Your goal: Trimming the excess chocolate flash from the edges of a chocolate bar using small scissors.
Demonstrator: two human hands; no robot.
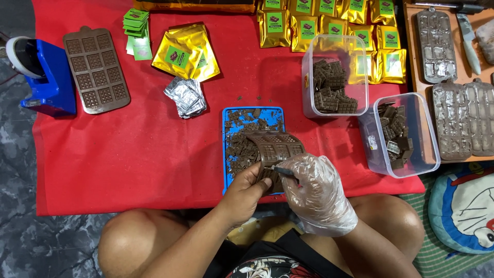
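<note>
Two hands (280,185) on one brown mould (275,149)

The gloved right hand (315,191) hides the mould's (275,149) near end; the pillow (463,206) runs off the right edge.

Red cloth (128,154), blue tray (226,154), brown grid-patterned mould (275,146), gold pouches (188,51) with green labels.

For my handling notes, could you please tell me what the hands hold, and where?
Both grip the brown flexible chocolate mould at its near end: bare left hand underneath, gloved right hand on its near right edge.
</note>
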